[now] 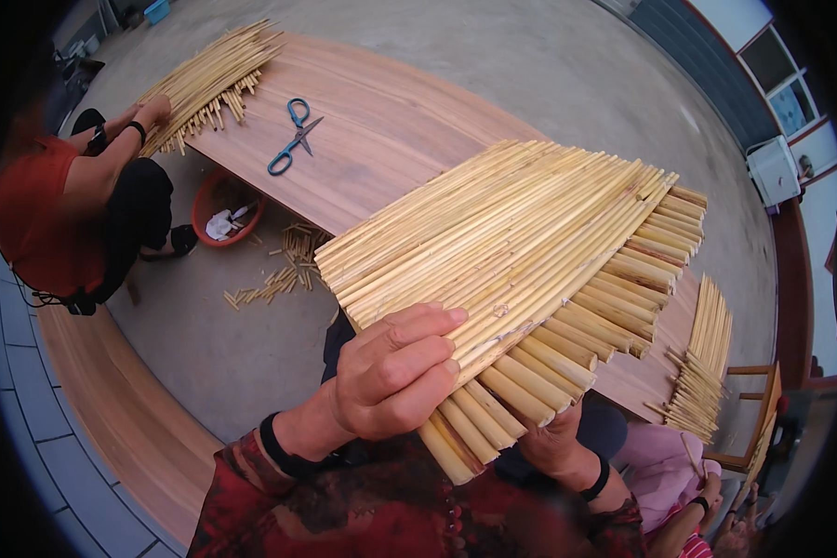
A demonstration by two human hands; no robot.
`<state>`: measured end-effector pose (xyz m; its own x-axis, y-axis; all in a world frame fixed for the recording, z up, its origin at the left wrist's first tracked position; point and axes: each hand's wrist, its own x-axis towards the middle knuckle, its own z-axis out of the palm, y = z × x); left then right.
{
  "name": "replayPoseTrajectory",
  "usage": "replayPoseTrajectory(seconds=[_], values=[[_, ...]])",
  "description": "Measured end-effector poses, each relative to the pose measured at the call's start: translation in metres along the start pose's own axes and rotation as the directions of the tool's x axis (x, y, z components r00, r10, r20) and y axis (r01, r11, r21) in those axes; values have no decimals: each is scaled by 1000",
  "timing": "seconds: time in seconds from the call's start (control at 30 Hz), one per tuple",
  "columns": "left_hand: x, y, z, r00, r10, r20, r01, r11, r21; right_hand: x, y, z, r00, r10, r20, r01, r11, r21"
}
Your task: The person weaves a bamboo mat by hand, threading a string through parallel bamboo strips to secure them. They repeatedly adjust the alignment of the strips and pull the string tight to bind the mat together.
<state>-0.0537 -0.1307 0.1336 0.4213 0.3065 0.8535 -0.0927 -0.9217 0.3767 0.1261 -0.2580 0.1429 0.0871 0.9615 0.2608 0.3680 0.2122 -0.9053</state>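
Keeping the reed-stalk panel (pixel 493 242) level beside the wood-grain table (pixel 372 102) likely called for even support: the left hand (pixel 395 372) gripped its near edge, curled tight; the right hand (pixel 558 442) sat beneath, its grip too hidden to tell.

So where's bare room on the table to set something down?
The wood-grain tabletop is bare right of the blue-handled scissors, up to where the held stalk bundle blocks the view. It's crowded at the far-left end, under the stalk heap, and toward the right, where another stalk pile lies.
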Motion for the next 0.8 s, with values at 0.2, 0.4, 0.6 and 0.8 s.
replayPoseTrajectory(seconds=[0.2, 0.4, 0.6, 0.8], values=[[-2, -1, -2, 1000, 7, 4, -7, 1000, -7, -2, -2, 3, 989, 151, -11, -143, 956, 255], [-5, -3, 2, 996, 25, -80, -26, 1000, -5, -7, 2, 2, 978, 202, 44, -202, 891, 406], [-2, -4, -7, 1000, 2, -5, -2, 999, -52, -7, -2, -3, 905, 391, 170, -425, 791, 440], [-2, -5, -11, 1000, -15, 1, 15, 997, -72, -11, 2, -3, 929, 330, 168, -366, 887, 283]])
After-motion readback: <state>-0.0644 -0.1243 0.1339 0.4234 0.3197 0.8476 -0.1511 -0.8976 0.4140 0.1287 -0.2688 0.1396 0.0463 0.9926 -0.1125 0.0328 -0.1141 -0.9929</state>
